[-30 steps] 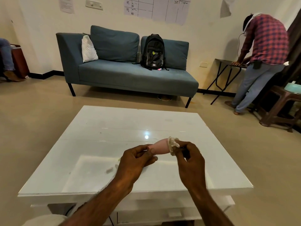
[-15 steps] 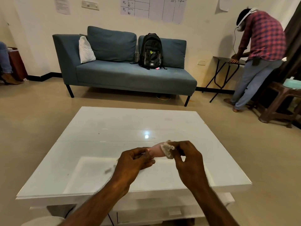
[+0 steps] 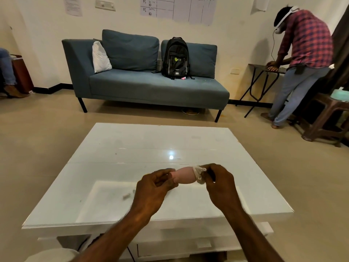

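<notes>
A glossy white low table (image 3: pixel 132 148) bears one small pale scrap (image 3: pixel 126 196) lying toward its front left.

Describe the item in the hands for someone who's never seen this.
Find the white table in front. Above its near half, the left hand and right hand hold a short pink roll. Unlike the white scrap on the table, it is pink with frayed whitish cloth round one end.

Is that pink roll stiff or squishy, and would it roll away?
Probably soft and light: the pink roll looks like wound cloth, pinched by left hand and right hand. Round, so it might roll on the glossy table.
</notes>
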